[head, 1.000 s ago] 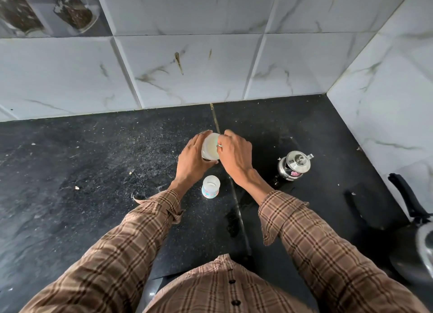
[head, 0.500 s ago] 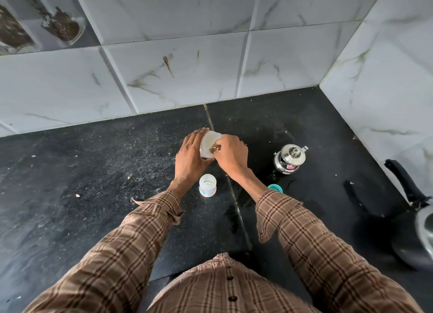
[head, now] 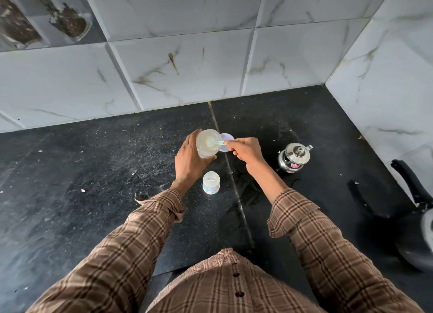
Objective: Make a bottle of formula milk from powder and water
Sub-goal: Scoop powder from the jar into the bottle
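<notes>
Formula powder jar [head: 206,144], translucent and open, is gripped by the left hand [head: 189,159], fingers curled round its side, above the black countertop [head: 93,172]. Right hand [head: 246,149], at 3 o'clock of the jar, pinches a pale scoop [head: 216,143] whose bowl sits inside the mouth. Lilac lid [head: 227,139] lies just behind the jar. Baby bottle [head: 211,182] stands open at 6 o'clock, near the jar. Steel kettle [head: 294,158] stands at 3 o'clock, its sticker unreadable. Tiled walls bound 12 and 3 o'clock; open counter lies toward 9 o'clock.

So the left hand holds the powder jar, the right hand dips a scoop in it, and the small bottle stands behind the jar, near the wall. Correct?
Not quite: in the head view the small bottle stands in front of the powder jar, nearer the person.
</notes>
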